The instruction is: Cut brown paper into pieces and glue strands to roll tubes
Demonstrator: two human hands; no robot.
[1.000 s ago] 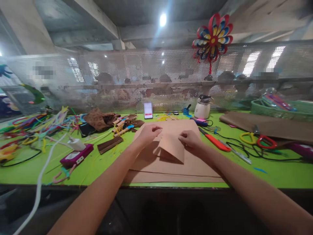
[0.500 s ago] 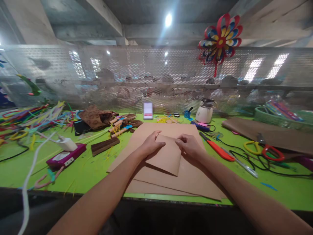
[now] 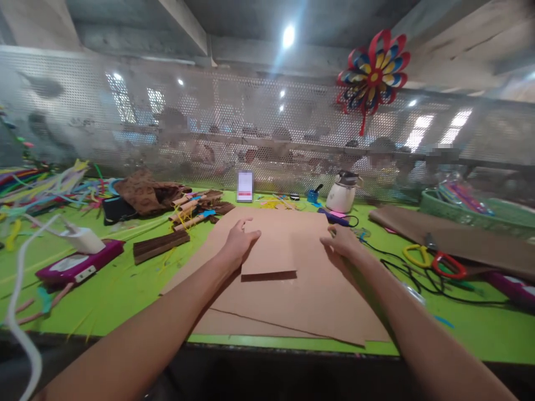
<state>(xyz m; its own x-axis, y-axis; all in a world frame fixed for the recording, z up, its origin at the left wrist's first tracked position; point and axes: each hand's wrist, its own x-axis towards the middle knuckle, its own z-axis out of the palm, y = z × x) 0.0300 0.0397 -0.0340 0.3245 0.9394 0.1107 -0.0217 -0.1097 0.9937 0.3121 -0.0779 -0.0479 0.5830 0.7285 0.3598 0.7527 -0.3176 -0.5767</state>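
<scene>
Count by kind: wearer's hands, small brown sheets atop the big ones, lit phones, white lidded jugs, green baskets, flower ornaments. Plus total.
Hands: 2 (left hand, right hand)
Small brown sheet: 1
Lit phone: 1
White lidded jug: 1
Green basket: 1
Flower ornament: 1
Total: 7

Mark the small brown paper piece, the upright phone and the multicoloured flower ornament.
Small brown paper piece [image 3: 272,255]: head view, middle of its top face.
Upright phone [image 3: 244,185]: head view, its screen.
Multicoloured flower ornament [image 3: 375,77]: head view, its centre.
</scene>
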